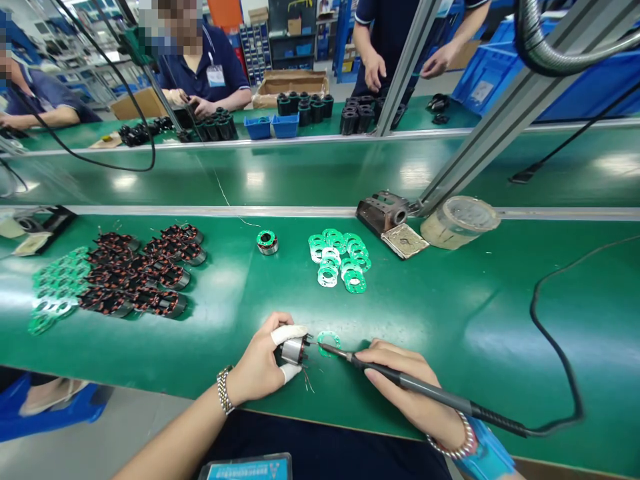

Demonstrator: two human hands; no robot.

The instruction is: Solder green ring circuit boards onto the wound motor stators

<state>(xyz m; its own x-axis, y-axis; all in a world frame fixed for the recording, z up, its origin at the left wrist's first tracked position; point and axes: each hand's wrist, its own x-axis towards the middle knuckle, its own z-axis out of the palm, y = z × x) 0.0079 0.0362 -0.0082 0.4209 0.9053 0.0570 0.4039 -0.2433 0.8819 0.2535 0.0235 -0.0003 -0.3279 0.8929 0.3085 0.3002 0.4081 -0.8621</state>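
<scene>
My left hand (265, 360), with white covers on thumb and finger, is closed round a motor stator (293, 351) lying on its side. Thin wires stick out of the stator's right end. My right hand (405, 380) grips a soldering iron (425, 388) like a pen, its tip pointing left close to the stator's wire end. Whether the tip touches a wire I cannot tell. Under the tip lies a green ring-shaped circuit board (329, 344). Farther back, a stator with a green board on top (267, 242) stands upright, left of a spread of loose ring boards (345, 257).
Many wound stators (135, 273) stand at the left beside a sheet of green boards (60, 283). An iron stand (385, 212) with a sponge tray (404, 240) and a round tub (460, 221) sit back right. The iron's cable (555, 340) loops at right. Co-workers sit or stand across the bench.
</scene>
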